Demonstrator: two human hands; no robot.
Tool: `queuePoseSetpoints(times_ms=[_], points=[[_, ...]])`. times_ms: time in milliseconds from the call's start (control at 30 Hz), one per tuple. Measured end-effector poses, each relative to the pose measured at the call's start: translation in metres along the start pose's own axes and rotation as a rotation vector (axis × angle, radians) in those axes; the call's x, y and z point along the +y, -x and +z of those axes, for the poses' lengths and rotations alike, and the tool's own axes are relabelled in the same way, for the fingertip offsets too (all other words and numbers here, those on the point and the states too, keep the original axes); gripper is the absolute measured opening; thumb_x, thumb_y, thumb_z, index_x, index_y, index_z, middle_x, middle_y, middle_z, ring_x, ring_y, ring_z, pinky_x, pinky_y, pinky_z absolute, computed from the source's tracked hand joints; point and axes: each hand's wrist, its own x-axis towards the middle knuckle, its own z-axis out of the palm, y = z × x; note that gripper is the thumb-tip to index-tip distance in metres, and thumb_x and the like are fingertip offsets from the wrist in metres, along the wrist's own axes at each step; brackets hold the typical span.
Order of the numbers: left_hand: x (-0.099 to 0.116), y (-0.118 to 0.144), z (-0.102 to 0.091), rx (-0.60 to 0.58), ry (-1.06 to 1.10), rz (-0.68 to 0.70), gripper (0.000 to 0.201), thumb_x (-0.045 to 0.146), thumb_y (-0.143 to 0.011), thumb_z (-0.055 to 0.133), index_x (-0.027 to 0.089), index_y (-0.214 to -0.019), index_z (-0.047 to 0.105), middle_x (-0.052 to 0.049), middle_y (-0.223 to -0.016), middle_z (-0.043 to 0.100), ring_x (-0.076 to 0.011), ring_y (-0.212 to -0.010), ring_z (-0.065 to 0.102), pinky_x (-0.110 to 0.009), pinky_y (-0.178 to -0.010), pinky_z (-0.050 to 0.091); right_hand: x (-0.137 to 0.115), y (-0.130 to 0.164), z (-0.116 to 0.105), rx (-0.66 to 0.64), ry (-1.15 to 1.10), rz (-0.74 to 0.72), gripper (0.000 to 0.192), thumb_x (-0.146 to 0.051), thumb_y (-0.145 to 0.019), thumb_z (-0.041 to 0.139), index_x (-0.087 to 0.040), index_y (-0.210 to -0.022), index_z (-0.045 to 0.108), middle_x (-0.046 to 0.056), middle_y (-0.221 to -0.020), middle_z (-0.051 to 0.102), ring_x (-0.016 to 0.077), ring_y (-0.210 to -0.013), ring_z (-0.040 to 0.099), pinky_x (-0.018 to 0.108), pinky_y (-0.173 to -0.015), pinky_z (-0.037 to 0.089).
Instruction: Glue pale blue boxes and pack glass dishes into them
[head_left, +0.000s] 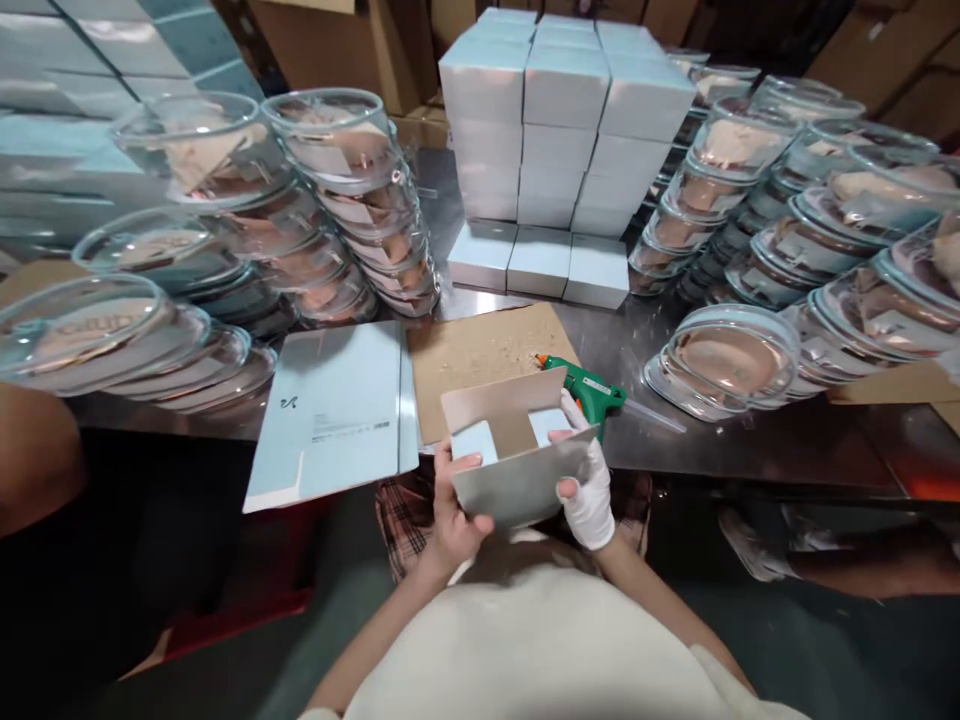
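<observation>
Both my hands hold a half-folded light blue cardboard box (517, 450) over the table's near edge, its brown inside facing up. My left hand (454, 510), bare, grips the box's left side with the thumb on its inner flap. My right hand (589, 480), in a white glove, grips the right side. A green glue gun (589, 388) lies on the table just beyond my right hand, its orange tip on a brown cardboard sheet (480, 355).
A flat blue box blank (334, 410) overhangs the edge at left. Finished pale blue boxes (559, 130) are stacked at the back. Stacks of clear lidded bowls (352, 190) and more bowl stacks (795, 220) flank them. A person's arm (34, 450) is at far left.
</observation>
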Motion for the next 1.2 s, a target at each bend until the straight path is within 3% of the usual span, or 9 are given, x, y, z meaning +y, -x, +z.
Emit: queuePoseSetpoints(times_ms=[167,267,333,433,567,767,967,1067,1200], points=[[0.008,-0.009,0.003,-0.037,0.063,0.108,0.049,0.062,-0.098,0.059,0.025,-0.131,0.06,-0.014,-0.126,0.063,-0.0295,-0.121,0.067,-0.046,-0.098,0.057,-0.006,0.001,0.005,0.256,-0.121,0.102,0.035,-0.047,-0.092,0.07,-0.025,-0.119,0.066,0.01,-0.143,0.066,0.0259,-0.132,0.063,0.043,-0.116,0.047],[0.014,-0.014,-0.004,-0.164,-0.003,0.216,0.059,0.054,-0.091,0.074,0.029,-0.14,0.052,-0.013,-0.131,0.063,-0.0271,-0.121,0.068,-0.043,-0.096,0.058,-0.001,0.007,0.003,0.349,-0.158,0.162,0.049,-0.029,-0.079,0.074,-0.029,-0.124,0.053,0.007,-0.137,0.066,0.0209,-0.118,0.068,0.038,-0.103,0.055],[0.013,-0.015,-0.015,-0.252,-0.076,0.233,0.044,0.048,-0.089,0.079,0.027,-0.125,0.063,-0.013,-0.128,0.065,-0.0262,-0.116,0.07,-0.038,-0.091,0.059,0.002,0.006,-0.011,0.288,-0.066,0.223,0.047,-0.033,-0.084,0.068,-0.028,-0.127,0.05,0.009,-0.131,0.067,0.0208,-0.112,0.07,0.038,-0.098,0.056],[0.007,-0.016,-0.035,-0.203,-0.18,0.086,0.029,0.047,-0.088,0.079,0.023,-0.102,0.074,-0.012,-0.114,0.07,-0.0274,-0.112,0.071,-0.039,-0.092,0.06,0.003,-0.01,-0.041,0.163,0.398,0.334,0.037,-0.049,-0.094,0.055,-0.022,-0.12,0.058,0.015,-0.124,0.069,0.0273,-0.113,0.069,0.046,-0.103,0.053],[-0.003,-0.02,-0.045,-0.109,-0.188,-0.037,0.03,0.048,-0.085,0.082,0.023,-0.1,0.077,-0.006,-0.097,0.073,-0.0263,-0.108,0.07,-0.042,-0.099,0.058,0.006,-0.05,-0.064,-0.105,0.936,0.689,0.043,-0.055,-0.083,0.073,-0.018,-0.104,0.068,0.019,-0.11,0.074,0.0357,-0.107,0.071,0.048,-0.097,0.053],[-0.003,-0.026,-0.034,-0.083,-0.088,-0.094,0.027,0.044,-0.088,0.08,0.025,-0.107,0.075,-0.005,-0.106,0.076,-0.025,-0.112,0.069,-0.039,-0.101,0.055,0.028,-0.062,-0.059,0.157,0.329,0.814,0.021,-0.035,-0.066,0.075,-0.02,-0.069,0.062,0.005,-0.062,0.066,0.0233,-0.067,0.068,0.031,-0.063,0.053],[0.009,-0.038,-0.019,0.014,-0.114,-0.243,0.035,0.056,-0.089,0.075,0.023,-0.101,0.074,-0.006,-0.104,0.075,-0.0257,-0.111,0.068,-0.04,-0.102,0.052,0.004,-0.044,-0.047,0.37,0.039,0.507,0.04,-0.045,-0.068,0.078,-0.022,-0.093,0.058,0.004,-0.085,0.076,0.0196,-0.07,0.07,0.034,-0.068,0.06],[0.018,-0.052,-0.007,0.008,-0.074,-0.223,0.037,0.057,-0.089,0.075,0.022,-0.102,0.075,-0.007,-0.105,0.075,-0.0258,-0.111,0.068,-0.04,-0.102,0.052,-0.027,-0.04,-0.046,0.209,-0.112,0.332,0.03,-0.045,-0.077,0.081,-0.022,-0.087,0.064,0.004,-0.082,0.075,0.0182,-0.065,0.066,0.033,-0.066,0.057],[0.026,-0.062,0.008,0.0,-0.08,-0.179,0.032,0.053,-0.09,0.076,0.024,-0.104,0.075,-0.006,-0.105,0.076,-0.0257,-0.113,0.068,-0.043,-0.109,0.05,-0.054,-0.028,-0.048,-0.133,-0.026,0.361,0.029,-0.051,-0.089,0.069,-0.022,-0.087,0.071,0.003,-0.068,0.068,0.0171,-0.054,0.057,0.033,-0.057,0.053]])
